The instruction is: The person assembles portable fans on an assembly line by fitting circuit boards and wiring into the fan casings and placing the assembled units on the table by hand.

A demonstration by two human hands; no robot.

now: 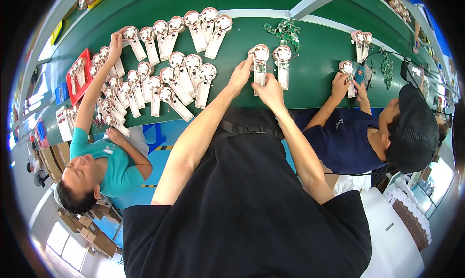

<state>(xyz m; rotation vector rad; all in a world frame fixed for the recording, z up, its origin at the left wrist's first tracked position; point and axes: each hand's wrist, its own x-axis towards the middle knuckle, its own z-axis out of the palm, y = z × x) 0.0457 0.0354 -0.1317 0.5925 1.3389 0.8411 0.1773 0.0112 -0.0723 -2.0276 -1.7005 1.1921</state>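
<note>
My left hand (240,75) has its fingers closed at the left edge of a white handheld-fan housing (260,74), near its round head. My right hand (270,91) grips the lower end of the same housing's handle, thumb on top. Its open inside faces up, with a silvery round part in the head and a thin reddish wire at the right. A second housing (282,69) of the same kind lies just right of it on the green table (237,96). Any small part between my fingertips is too small to make out.
Many similar housings (178,77) lie in rows to the left. Small green circuit boards (286,33) are heaped beyond my hands. At left, a person in teal touches a housing; a red tray (83,87) stands near. At right, a person in a black cap holds a blue tool (359,75).
</note>
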